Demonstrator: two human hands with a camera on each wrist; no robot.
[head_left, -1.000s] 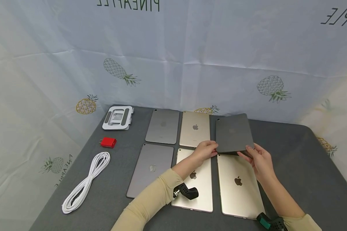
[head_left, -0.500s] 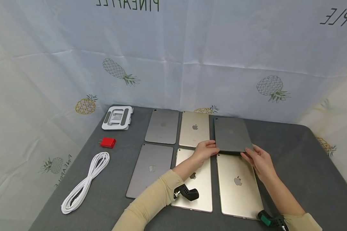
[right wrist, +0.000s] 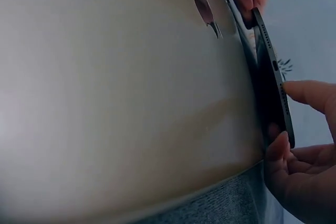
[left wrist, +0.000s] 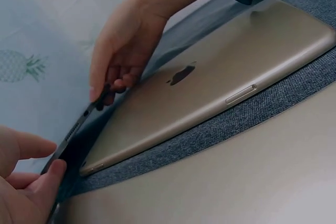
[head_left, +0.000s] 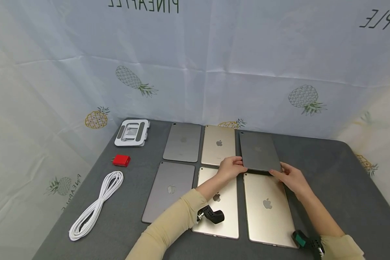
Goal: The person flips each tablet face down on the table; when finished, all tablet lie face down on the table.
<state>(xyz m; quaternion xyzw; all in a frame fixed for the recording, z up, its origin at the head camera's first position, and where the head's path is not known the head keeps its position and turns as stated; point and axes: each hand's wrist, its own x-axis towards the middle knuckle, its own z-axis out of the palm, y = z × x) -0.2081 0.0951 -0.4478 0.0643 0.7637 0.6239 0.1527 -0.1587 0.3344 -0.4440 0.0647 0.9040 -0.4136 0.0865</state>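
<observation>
Both hands hold a dark grey tablet, back side up, at the rear of the table in the head view. My left hand pinches its near left corner, and my right hand grips the near right corner. Its near edge is raised off the table, as the dark gap beneath the tablet's edge in the right wrist view shows. Directly in front lies a gold tablet. My left forearm reaches across another gold tablet, partly hiding it.
Left of the hands lie a smaller gold tablet, a grey tablet and a larger grey tablet. Farther left are a white folding stand, a red plug adapter and a coiled white cable. A pineapple-print curtain hangs behind.
The dark grey tablet has come down flatter and shifted slightly left, into line with the back row. My right hand has changed its hold at the corner; the left hand has barely moved.
</observation>
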